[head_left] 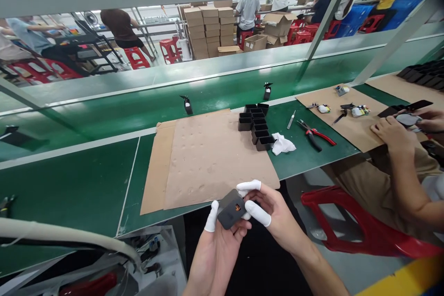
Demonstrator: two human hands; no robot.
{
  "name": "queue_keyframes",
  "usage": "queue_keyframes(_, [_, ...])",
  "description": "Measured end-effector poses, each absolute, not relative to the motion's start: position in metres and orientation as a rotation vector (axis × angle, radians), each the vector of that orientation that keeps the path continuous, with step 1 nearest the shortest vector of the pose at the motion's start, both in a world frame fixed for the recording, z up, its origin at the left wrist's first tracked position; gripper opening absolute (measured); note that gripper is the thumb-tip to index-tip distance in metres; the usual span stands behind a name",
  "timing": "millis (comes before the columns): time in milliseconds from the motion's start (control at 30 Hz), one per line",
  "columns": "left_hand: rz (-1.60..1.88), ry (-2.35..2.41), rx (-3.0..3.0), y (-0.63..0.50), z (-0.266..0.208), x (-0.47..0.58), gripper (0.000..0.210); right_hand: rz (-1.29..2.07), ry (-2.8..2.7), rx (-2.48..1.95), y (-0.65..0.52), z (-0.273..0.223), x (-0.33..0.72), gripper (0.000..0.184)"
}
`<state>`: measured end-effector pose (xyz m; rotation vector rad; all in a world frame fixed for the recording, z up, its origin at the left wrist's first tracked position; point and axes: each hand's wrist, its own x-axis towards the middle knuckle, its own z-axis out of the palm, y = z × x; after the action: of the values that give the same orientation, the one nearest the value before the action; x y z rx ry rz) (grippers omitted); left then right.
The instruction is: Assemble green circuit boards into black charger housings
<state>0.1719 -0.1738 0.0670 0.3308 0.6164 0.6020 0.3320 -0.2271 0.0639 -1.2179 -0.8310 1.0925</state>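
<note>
A small black plastic housing (229, 210) is held above my lap, just off the bench's front edge. Its near face has a small opening with something orange inside. My left hand (218, 245) cradles it from below, thumb pressed on its left side. My right hand (272, 210) pinches the housing's right end between thumb and fingers. White finger cots cover several fingertips. Beyond my hands, a cardboard sheet (208, 162) lies on the green bench. Several open black housings (255, 125) stand in a cluster on its right edge.
Right of the cardboard lie a crumpled white cloth (283, 144), red-handled pliers (315, 135) and a small white-handled tool (291, 120). A co-worker's hands (398, 132) work at the far right, behind a red stool (347, 226). A pale hose (69, 236) crosses the lower left.
</note>
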Motion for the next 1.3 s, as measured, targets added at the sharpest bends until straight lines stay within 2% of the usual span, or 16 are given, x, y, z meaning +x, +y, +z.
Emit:
queue_keyframes(533, [0.722, 0.733, 0.433, -0.179, 0.050, 0.175, 0.034, 1.025, -0.970, -1.248, -0.207, 0.064, 0.336, 0.036])
queue_keyframes(633, [0.909, 0.843, 0.812, -0.159, 0.045, 0.166, 0.033, 0.869, -1.043, -1.232, -0.191, 0.049, 0.345, 0.033])
queue_keyframes(733, [1.109, 1.074, 1.523, -0.114, 0.032, 0.147, 0.038, 0.680, -1.098, -1.371, -0.168, 0.031, 0.360, 0.031])
queue_keyframes(867, [1.055, 1.201, 2.221, -0.055, 0.010, 0.120, 0.028, 0.625, -1.132, -1.515, -0.142, 0.011, 0.371, 0.032])
queue_keyframes(1300, [1.117, 1.213, 2.450, -0.042, -0.012, 0.115, 0.021, 0.675, -1.138, -1.551, -0.140, -0.004, 0.372, 0.036])
